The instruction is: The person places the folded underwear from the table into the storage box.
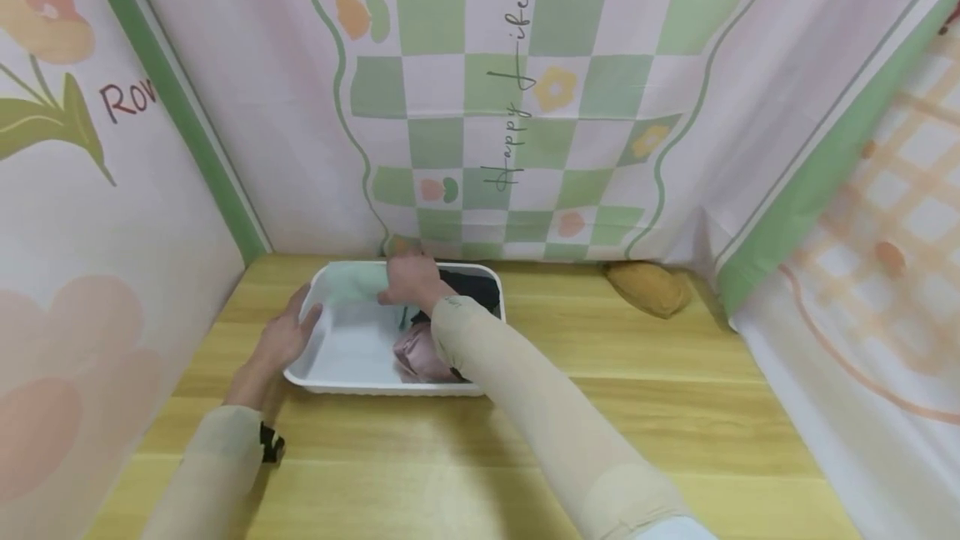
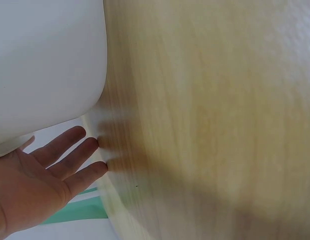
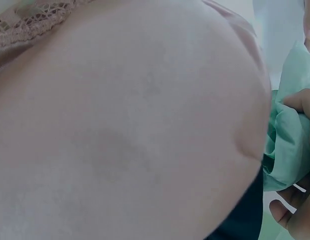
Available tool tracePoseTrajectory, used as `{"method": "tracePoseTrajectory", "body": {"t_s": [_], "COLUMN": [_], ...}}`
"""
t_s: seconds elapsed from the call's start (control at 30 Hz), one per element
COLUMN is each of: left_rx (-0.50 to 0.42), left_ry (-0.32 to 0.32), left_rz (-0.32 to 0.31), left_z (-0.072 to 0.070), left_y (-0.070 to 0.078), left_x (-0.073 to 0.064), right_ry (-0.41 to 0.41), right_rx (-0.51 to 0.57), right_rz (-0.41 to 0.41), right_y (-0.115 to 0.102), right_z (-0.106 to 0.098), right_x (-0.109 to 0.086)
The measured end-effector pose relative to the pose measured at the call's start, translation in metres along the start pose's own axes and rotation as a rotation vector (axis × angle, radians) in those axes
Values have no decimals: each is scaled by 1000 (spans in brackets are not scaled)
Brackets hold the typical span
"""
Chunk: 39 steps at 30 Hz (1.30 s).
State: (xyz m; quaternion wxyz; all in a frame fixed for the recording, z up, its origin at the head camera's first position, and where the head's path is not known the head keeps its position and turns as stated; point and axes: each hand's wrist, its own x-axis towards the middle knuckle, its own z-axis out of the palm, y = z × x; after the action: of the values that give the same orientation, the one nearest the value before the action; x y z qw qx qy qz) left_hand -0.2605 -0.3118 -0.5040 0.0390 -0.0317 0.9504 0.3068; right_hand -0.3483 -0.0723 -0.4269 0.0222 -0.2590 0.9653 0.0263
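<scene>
A white tray [image 1: 341, 357] stands on the wooden table. My right hand [image 1: 412, 280] is at its back part and grips a mint-green cloth [image 1: 356, 280], which runs along the back left inside. In the right wrist view, the fingers and thumb of that hand curl round the bunched green cloth [image 3: 290, 135]. Under the right forearm lies a pink satin cloth [image 1: 422, 352] with a lace edge, close to the right wrist camera. Black cloth [image 1: 472, 286] fills the back right corner. My left hand [image 1: 283, 340] rests at the tray's left rim, its fingers [image 2: 77, 157] straight and spread outside the wall.
A mustard-yellow cloth bundle [image 1: 648, 288] lies at the back right of the table [image 1: 615, 398]. Printed curtains [image 1: 502, 107] hang behind the table and on both sides. A small black object [image 1: 272, 444] shows beside the left wrist.
</scene>
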Motion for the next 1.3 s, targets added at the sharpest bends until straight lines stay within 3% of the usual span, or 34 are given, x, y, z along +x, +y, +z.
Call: {"method": "tracePoseTrajectory", "body": {"t_s": [0.73,1.3], "left_rx": [-2,-6], "left_ry": [7,-4], "left_rz": [-4,-18], "left_z": [-3,-1], "left_y": [11,3], "left_x": [0,0], "right_ry": [-78,-87], "right_rx": [-45,53], "right_rz": [13,-14], "right_y": [1,14], "right_z": [3,-2], "right_x": [-1,-8]}}
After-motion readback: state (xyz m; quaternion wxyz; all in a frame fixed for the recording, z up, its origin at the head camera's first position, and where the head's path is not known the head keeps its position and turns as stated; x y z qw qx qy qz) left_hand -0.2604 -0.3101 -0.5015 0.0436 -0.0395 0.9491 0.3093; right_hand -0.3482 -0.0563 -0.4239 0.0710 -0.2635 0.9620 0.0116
